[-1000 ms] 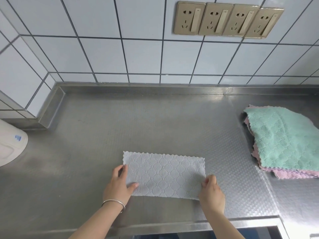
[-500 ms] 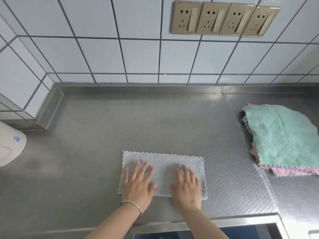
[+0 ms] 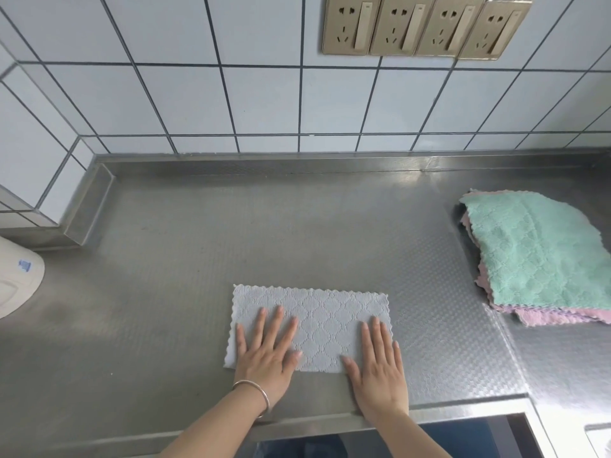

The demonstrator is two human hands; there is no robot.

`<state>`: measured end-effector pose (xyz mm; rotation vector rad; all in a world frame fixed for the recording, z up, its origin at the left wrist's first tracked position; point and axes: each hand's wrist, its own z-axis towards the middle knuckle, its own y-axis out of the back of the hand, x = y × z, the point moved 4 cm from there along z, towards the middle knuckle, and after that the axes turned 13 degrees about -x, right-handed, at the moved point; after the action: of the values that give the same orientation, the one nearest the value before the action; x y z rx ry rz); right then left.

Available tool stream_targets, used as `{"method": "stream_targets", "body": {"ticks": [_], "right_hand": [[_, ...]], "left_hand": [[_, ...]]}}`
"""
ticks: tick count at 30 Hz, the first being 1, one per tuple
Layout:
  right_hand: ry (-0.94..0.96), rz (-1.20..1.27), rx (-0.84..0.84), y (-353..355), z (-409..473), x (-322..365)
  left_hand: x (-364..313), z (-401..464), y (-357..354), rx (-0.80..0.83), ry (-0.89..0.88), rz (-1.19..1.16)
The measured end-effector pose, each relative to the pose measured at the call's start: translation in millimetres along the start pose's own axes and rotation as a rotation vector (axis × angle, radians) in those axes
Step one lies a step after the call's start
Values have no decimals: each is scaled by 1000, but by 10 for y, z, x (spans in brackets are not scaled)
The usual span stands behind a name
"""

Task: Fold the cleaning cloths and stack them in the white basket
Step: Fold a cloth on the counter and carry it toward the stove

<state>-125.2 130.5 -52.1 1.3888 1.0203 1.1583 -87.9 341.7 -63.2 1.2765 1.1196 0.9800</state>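
Note:
A grey cleaning cloth, folded into a long rectangle, lies flat near the front edge of the steel counter. My left hand presses flat on its left part with the fingers spread. My right hand lies flat on its right end, fingers straight. A stack of unfolded cloths, green on top with pink and purple below, sits at the right. Part of a white object, rounded and with a small blue label, shows at the left edge; whether it is the basket I cannot tell.
A tiled wall with a row of wall sockets rises behind the counter. A raised steel lip bounds the counter at the back left. The counter's front edge runs just below my wrists.
A second ago both hands pinched the cloth's near corners. Then they laid flat on its middle. Now they have slid apart toward the cloth's two ends.

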Motion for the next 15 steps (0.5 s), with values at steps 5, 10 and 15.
{"method": "stream_targets", "body": {"ticks": [5,10,15], "right_hand": [[-9,116,-39,103,9,-32],[-388,516,-181,368,119,-61],[-776,717,-26,400,217,-146]], "left_hand": [[-8,21,-4,41,-1,9],[-153,140,32,100,-102,3],[-337,419,191,113,-270,8]]}}
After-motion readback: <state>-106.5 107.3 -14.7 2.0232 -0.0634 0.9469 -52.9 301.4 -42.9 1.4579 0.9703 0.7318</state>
